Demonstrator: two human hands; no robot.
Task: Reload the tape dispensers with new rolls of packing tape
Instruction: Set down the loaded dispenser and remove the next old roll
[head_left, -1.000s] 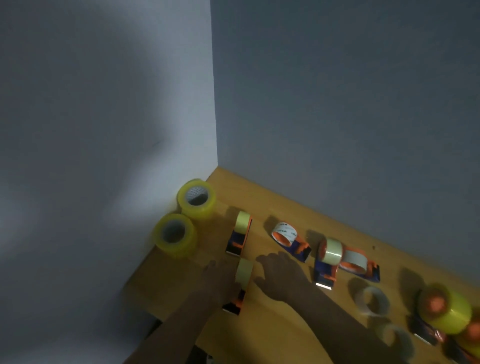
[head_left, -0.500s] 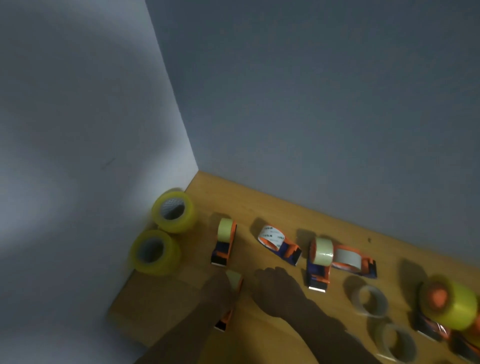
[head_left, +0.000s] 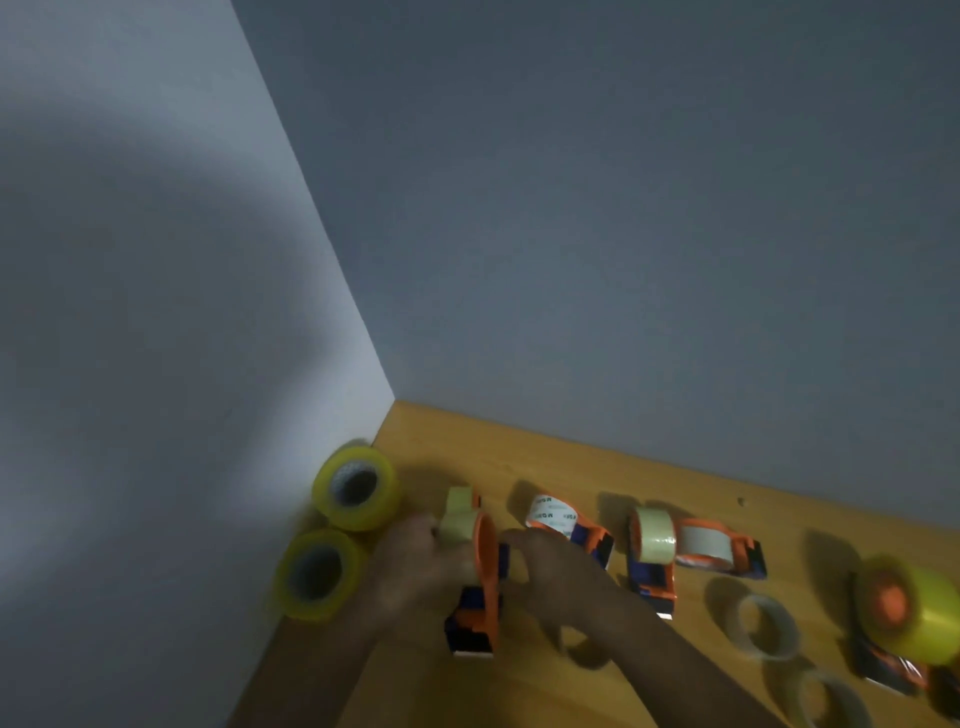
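A wooden table (head_left: 597, 473) sits in the corner of two bare grey walls, dimly lit, and the view is soft with blur.

Near the front edge, an orange and dark blue tape dispenser (head_left: 480, 597) is lifted between both hands. Its long axis runs toward and away from the person, the blade end closest to them and the pale roll of tape (head_left: 457, 527) at the far end. The left hand (head_left: 415, 566) grips the roll side, fingers curled around it. The right hand (head_left: 550, 566) holds the opposite side against the orange plate, fingers bent round the body; exactly how the fingertips sit is lost in the blur. So the dispenser lies between the hands, and the left one is closer to the roll. My guess is that the roll is being seated on its hub, a push that would run sideways, across the dispenser's length.

Just behind stands a second loaded dispenser (head_left: 462, 499), mostly hidden. To the right lie three more in a row (head_left: 569, 525), (head_left: 652, 556), (head_left: 719, 548), near one another. Two fat yellow rolls (head_left: 356, 488), (head_left: 317, 574) rest against the left wall. Further right are clear rolls lying flat (head_left: 766, 629), and a big yellow roll on another dispenser (head_left: 906, 613).
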